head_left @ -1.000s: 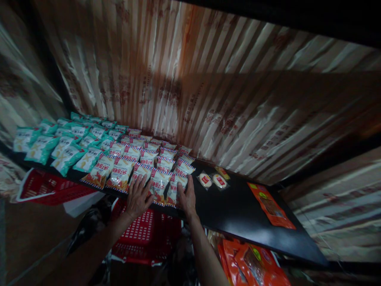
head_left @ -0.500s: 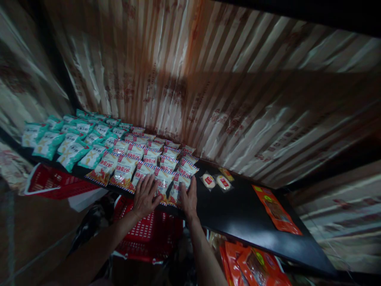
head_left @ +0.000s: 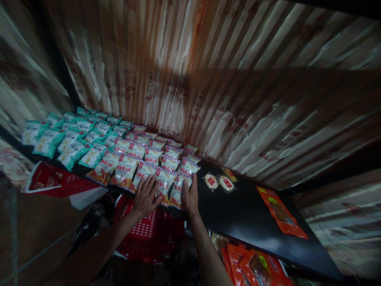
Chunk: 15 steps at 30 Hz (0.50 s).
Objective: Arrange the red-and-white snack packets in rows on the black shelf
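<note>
Several white-and-red snack bags (head_left: pixel 125 170) with striped edges lie in rows on a black shelf (head_left: pixel 226 208). My left hand (head_left: pixel 145 198) rests, fingers spread, on the lower part of the front-row bags. At the right end of that row, my right hand (head_left: pixel 191 195) is upright with its fingers stretched out, touching the side of the last snack bag (head_left: pixel 177 190). Neither hand is wrapped round a bag. To the left, several teal-and-white snack bags (head_left: pixel 74 153) stand in rows beside the red-and-white ones.
Two round white packaged items (head_left: pixel 226 182) and a small yellow packet (head_left: pixel 229 174) lie right of the bags. Farther right is an orange packet (head_left: pixel 281 210). Below the shelf are red baskets (head_left: pixel 160 238) and more orange packets (head_left: pixel 258 268). A ribbed, plastic-covered wall (head_left: pixel 178 91) rises behind.
The view has shifted slightly, so the things on the right appear a little farther right. Both hands stay at the front-row bags, with the right hand still against the end bag.
</note>
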{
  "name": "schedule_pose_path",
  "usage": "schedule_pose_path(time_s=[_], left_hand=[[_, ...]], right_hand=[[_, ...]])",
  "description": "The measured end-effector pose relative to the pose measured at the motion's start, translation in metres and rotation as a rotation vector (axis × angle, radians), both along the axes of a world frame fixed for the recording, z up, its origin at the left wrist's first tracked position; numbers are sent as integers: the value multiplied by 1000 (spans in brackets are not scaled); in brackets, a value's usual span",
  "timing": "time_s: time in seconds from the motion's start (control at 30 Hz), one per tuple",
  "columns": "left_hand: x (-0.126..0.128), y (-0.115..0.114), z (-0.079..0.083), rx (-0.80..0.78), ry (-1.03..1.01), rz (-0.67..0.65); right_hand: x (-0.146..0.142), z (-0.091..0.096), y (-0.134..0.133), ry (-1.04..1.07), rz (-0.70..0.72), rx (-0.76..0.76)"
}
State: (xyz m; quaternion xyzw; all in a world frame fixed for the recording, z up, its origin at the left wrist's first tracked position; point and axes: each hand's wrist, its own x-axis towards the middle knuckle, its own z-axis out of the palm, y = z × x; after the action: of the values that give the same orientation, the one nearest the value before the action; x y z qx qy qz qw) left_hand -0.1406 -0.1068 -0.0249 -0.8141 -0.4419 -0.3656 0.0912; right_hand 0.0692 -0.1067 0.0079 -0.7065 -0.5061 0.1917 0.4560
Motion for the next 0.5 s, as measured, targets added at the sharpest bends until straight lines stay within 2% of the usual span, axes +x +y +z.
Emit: schedule_pose_path(time_s=[0.5], left_hand=[[-1,0,0,-11,11,-12]], right_hand=[[3,2,-1,54,11,-18]])
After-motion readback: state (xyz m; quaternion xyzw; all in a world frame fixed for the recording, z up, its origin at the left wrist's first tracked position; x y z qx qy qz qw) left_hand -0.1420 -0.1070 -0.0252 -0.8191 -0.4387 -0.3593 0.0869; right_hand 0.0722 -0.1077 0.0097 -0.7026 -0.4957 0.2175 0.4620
